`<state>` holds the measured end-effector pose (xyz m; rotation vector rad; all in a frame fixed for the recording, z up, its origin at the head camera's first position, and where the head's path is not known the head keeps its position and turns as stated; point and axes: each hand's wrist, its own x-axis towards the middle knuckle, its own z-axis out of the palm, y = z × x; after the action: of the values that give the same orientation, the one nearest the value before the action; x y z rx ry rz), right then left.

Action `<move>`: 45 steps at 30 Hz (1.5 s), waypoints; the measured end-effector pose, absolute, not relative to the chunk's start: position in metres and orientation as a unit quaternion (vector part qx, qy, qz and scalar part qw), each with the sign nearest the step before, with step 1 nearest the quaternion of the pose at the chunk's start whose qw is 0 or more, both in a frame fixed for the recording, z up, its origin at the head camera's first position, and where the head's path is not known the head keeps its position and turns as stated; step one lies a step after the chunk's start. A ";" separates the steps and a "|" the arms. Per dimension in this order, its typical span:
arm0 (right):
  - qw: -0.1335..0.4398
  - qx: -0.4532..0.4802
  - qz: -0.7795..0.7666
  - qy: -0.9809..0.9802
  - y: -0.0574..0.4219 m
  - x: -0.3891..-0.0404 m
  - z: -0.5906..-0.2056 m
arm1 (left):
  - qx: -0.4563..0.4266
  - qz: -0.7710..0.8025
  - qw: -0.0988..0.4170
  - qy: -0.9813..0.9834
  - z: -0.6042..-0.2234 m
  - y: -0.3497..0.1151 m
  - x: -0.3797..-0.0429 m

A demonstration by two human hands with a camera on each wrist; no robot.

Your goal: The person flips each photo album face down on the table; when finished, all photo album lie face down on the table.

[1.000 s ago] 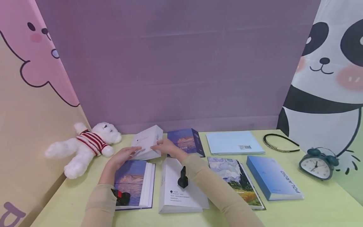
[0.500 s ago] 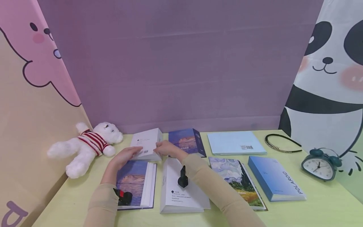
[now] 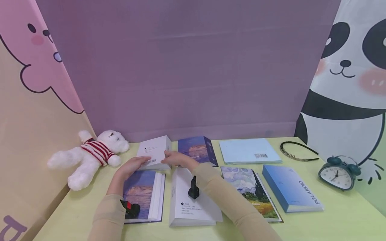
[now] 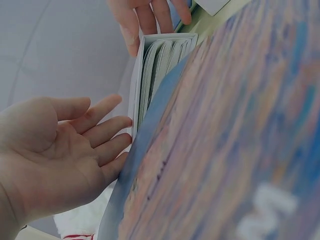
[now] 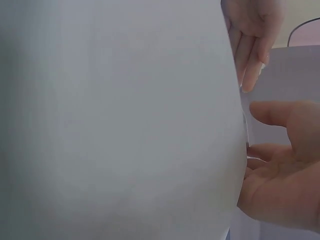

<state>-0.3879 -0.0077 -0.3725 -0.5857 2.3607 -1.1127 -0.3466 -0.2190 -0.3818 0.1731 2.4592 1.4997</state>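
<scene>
A thick white photo album [image 3: 155,149] lies back cover up at the back left of the table, barcode toward me. My left hand [image 3: 132,166] is at its near left corner, my right hand [image 3: 180,158] at its spine side. In the left wrist view, the left hand [image 4: 65,150] has its fingers extended to the album's edge, where the page edges [image 4: 150,75] show. Beyond, the right hand [image 4: 150,20] reaches the other end with fingers fairly straight. The right wrist view shows the right hand [image 5: 285,175] loosely bent, its fingertips partly hidden by a near white cover [image 5: 125,115].
Around the hands lie a sunset-picture album [image 3: 140,194], a white album [image 3: 194,201], a purple-blue album [image 3: 194,149], a landscape album [image 3: 250,190], a light blue one [image 3: 248,150] and a POLAROID album [image 3: 291,187]. A teddy bear [image 3: 98,150], headband [image 3: 297,157] and alarm clock [image 3: 337,175] stand farther out.
The white album, tilted up between both hands a second ago, has come down flatter and its barcode now shows. Both hands have stayed beside it with only slight shifts.
</scene>
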 end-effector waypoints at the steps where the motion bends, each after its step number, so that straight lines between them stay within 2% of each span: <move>1: 0.233 -0.214 -0.405 0.858 -0.008 -0.388 -0.373 | 0.058 0.516 0.127 0.845 -0.382 -0.219 -0.346; 12: 0.228 -0.216 -0.408 0.857 -0.006 -0.387 -0.375 | 0.058 0.525 0.111 0.842 -0.385 -0.219 -0.347; 18: 0.177 -0.211 -0.393 0.877 0.002 -0.385 -0.369 | 0.092 0.518 0.080 0.847 -0.384 -0.213 -0.352; 27: 0.104 -0.204 -0.419 0.879 0.024 -0.379 -0.350 | 0.071 0.497 0.006 0.865 -0.373 -0.198 -0.348; 33: 0.072 -0.204 -0.416 0.883 0.049 -0.376 -0.343 | 0.066 0.513 -0.046 0.855 -0.365 -0.183 -0.341; 45: 0.009 -0.272 -0.401 0.874 0.124 -0.361 -0.331 | 0.124 0.524 -0.070 0.840 -0.361 -0.134 -0.322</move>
<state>-0.3607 0.1240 -0.3310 -0.8507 2.7310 -1.2540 -0.3221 -0.1337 -0.3609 0.4087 2.7633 1.7231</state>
